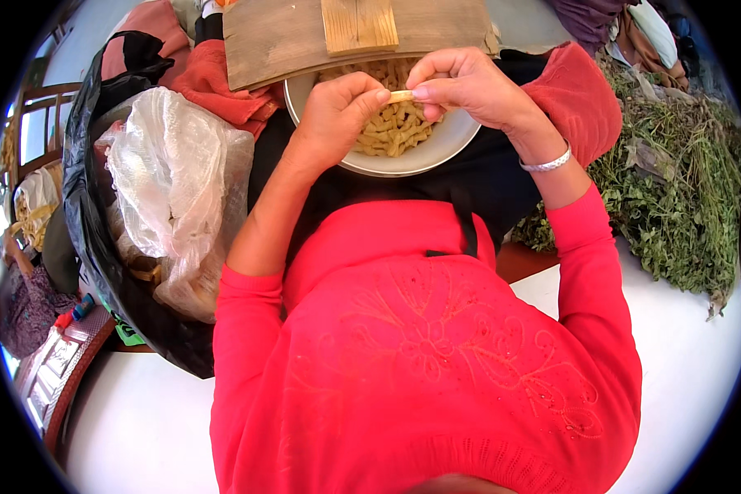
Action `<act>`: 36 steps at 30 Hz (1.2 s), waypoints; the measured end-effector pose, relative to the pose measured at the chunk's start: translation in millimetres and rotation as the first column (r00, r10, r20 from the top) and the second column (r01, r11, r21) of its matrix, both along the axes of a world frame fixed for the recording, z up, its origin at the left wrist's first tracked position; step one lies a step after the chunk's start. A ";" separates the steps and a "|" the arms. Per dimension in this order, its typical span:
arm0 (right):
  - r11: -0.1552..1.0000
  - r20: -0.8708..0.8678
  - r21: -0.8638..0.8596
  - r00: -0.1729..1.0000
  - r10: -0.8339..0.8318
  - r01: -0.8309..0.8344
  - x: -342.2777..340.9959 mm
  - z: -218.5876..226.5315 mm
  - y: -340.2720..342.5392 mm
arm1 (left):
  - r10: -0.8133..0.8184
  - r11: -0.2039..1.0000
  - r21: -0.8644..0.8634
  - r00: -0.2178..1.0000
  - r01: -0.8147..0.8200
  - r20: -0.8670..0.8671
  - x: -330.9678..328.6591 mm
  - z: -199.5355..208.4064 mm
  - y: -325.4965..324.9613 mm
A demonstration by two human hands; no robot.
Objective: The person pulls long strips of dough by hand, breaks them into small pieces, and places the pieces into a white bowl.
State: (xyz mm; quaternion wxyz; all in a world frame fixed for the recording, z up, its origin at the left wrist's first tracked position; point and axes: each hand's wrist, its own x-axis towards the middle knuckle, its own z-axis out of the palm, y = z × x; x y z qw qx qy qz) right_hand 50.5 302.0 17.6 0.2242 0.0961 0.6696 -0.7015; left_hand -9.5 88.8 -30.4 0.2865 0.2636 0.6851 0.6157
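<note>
A short, pale yellow stick-shaped piece [401, 96] is held level between the fingertips of both hands. My left hand [331, 117] pinches its left end between thumb and forefinger. On its right end, my right hand [476, 89] closes with thumb and fingers. Just beneath my hands sits a light metal bowl [457, 148], holding many knobbly yellow-brown pieces [389, 136]. Their exact kind is hard to make out. My hands and a wooden board hide part of the bowl's far side.
The wooden board [276, 45] with a smaller wood block [360, 26] lies beyond the bowl. At left is a black plastic bag [90, 189] with a clear plastic bag [173, 173] inside. Green dried plants [659, 189] are heaped at right. Another person [33, 296] sits far left.
</note>
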 end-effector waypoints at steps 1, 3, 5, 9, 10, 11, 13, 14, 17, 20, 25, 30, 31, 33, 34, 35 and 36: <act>0.999 -0.027 -0.022 0.999 -0.034 0.034 -3.1 -0.8 -1.6 | -0.001 1.000 0.016 1.000 0.001 0.031 -3.6 -1.3 -0.9; 0.992 -0.085 -0.070 0.990 -0.112 0.106 -9.3 -0.4 -5.5 | 0.010 1.000 0.012 0.999 -0.011 0.044 -17.1 -0.8 -0.3; 0.982 -0.128 -0.009 0.973 -0.190 0.191 -19.4 -3.5 -12.7 | 0.019 1.000 0.001 0.998 -0.019 0.064 -32.6 2.3 -2.1; 0.953 -0.296 0.115 0.925 -0.238 0.281 -42.3 -10.7 -14.1 | 0.040 0.999 -0.019 0.999 -0.039 0.016 -64.5 7.7 -7.0; 0.943 -0.326 0.136 0.913 -0.247 0.303 -47.0 -13.1 -14.4 | 0.065 0.998 -0.022 0.998 -0.065 0.018 -69.8 8.5 -6.5; 0.931 -0.359 0.158 0.898 -0.256 0.329 -52.2 -14.3 -13.3 | 0.088 0.996 -0.021 0.996 -0.087 0.019 -76.2 9.4 -4.0; 0.914 -0.359 0.181 0.890 -0.281 0.362 -58.9 -15.5 -13.1 | 0.099 0.995 -0.022 0.994 -0.098 0.046 -86.0 7.3 1.0; 0.906 -0.354 0.192 0.888 -0.295 0.377 -60.2 -18.1 -13.5 | 0.104 0.994 -0.026 0.992 -0.103 0.064 -88.4 4.2 3.1; 0.874 -0.342 0.332 0.909 -0.238 0.354 -68.4 -28.2 -10.6 | 0.144 0.988 -0.069 0.987 -0.139 0.074 -96.1 -3.0 10.8; 0.606 -0.605 0.681 0.782 0.150 0.411 -72.3 -43.3 -11.5 | 0.203 0.945 -0.182 0.926 -0.270 -0.319 -105.8 -18.3 16.3; 0.472 -0.719 0.682 0.630 0.292 0.560 -43.9 -27.1 -24.9 | 0.193 0.952 -0.174 0.937 -0.250 -0.291 -73.7 -16.6 1.7; 0.544 -0.829 0.535 0.528 0.187 0.647 -23.9 -22.8 -64.5 | 0.058 0.942 0.252 0.845 -0.223 0.532 1.1 -5.6 21.2; 0.519 -0.784 0.588 0.596 0.175 0.621 -21.4 -23.4 -59.7 | -0.019 0.957 0.241 0.792 -0.162 0.610 9.4 -0.9 18.8; 0.469 -0.684 0.684 0.716 0.143 0.559 -17.1 -24.2 -41.5 | -0.113 0.981 0.191 0.751 -0.018 0.650 16.5 11.3 13.1; 0.492 -0.719 0.651 0.677 0.156 0.578 -15.9 -20.9 -32.5 | -0.140 0.988 0.142 0.770 0.065 0.622 14.4 19.6 5.7; 0.495 -0.672 0.699 0.711 0.208 0.516 -10.1 -16.8 -24.5 | -0.165 0.986 0.088 0.789 0.140 0.592 11.0 26.3 -2.3; 0.492 -0.620 0.745 0.739 0.264 0.450 -3.6 -11.5 -17.1 | -0.171 0.984 0.022 0.891 0.179 0.419 2.9 30.3 -8.7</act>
